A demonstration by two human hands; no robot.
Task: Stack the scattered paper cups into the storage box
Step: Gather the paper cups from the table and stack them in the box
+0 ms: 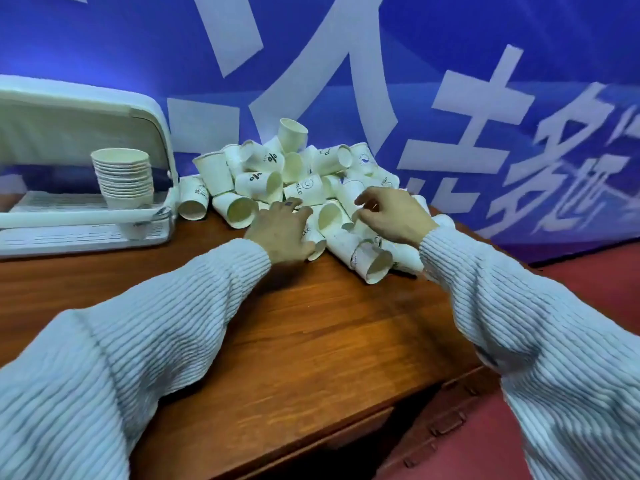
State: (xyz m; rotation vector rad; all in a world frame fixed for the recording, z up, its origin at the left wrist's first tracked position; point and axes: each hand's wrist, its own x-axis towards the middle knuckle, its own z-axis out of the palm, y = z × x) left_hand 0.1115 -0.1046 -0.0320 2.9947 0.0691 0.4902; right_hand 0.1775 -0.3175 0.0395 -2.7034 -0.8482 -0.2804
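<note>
A heap of white paper cups (298, 174) lies tumbled at the back of the wooden table, most of them on their sides. A white storage box (83, 221) stands at the left with its lid (69, 119) raised, and a nested stack of cups (123, 174) stands upright inside. My left hand (277, 233) is at the near edge of the heap, its fingers and thumb closed around a lying cup (316, 242). My right hand (391, 216) hovers over the heap's right side, fingers curled and apart, fingertips touching cups.
The brown wooden table (294, 323) stretches toward me, its front edge running diagonally at lower right. A blue banner (450, 64) with large white characters stands right behind the heap. Red floor (606, 282) shows on the right.
</note>
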